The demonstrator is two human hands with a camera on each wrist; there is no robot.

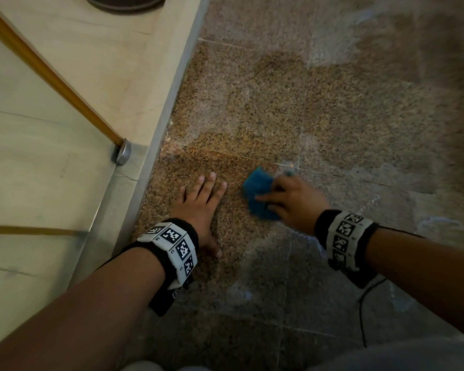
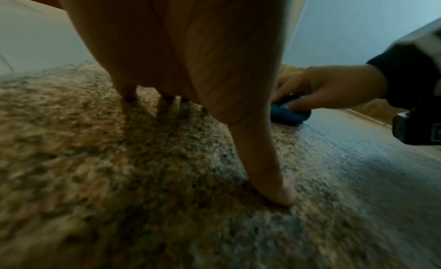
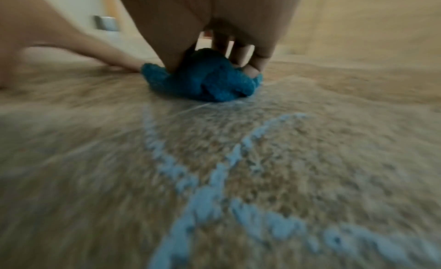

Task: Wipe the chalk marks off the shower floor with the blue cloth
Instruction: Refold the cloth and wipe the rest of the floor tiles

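Observation:
The blue cloth (image 1: 257, 192) is bunched on the speckled brown shower floor (image 1: 292, 103). My right hand (image 1: 292, 202) grips it from above, fingers and thumb curled into the folds (image 3: 210, 80). Pale blue chalk lines (image 3: 229, 160) cross the floor just behind that hand; fainter chalk smears (image 1: 437, 226) lie to its right. My left hand (image 1: 201, 207) lies flat on the floor left of the cloth, fingers spread and straight, thumb (image 2: 269, 180) pressed down. The cloth (image 2: 288, 114) shows beyond that thumb in the left wrist view.
A raised pale stone curb (image 1: 156, 145) borders the floor on the left, with a wooden-edged panel (image 1: 51, 73) and a metal bracket (image 1: 122, 152). A dark round base (image 1: 123, 2) sits at the top. A thin black cable (image 1: 363, 317) trails from my right wristband.

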